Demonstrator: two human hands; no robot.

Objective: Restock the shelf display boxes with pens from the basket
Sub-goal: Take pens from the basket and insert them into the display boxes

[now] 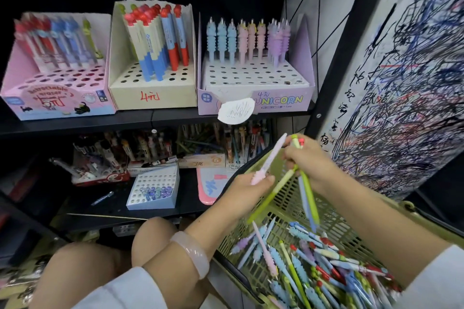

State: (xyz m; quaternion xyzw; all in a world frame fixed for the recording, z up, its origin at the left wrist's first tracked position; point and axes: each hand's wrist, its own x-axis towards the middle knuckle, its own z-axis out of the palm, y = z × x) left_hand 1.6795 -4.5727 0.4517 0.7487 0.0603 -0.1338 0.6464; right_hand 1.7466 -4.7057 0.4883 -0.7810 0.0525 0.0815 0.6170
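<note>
Pink pen pinched in left hand, above basket rim. Right hand grips bunch of green/blue pens over basket. Hands near, not touching. Pink matches unicorn box on upper shelf; its front holes are free. Lower it tip-down, straight into a hole, w/o knocking neighbours.

A scribbled test-paper board covered in black, blue and red pen marks leans along the right side. A small white scrap of paper with scribbles hangs off the front of the upper shelf. On the lower shelf, a pink and blue flat card lies near the right, and a single loose pen lies to the left on the dark surface. A pale pink bangle circles a wrist near the bottom.
</note>
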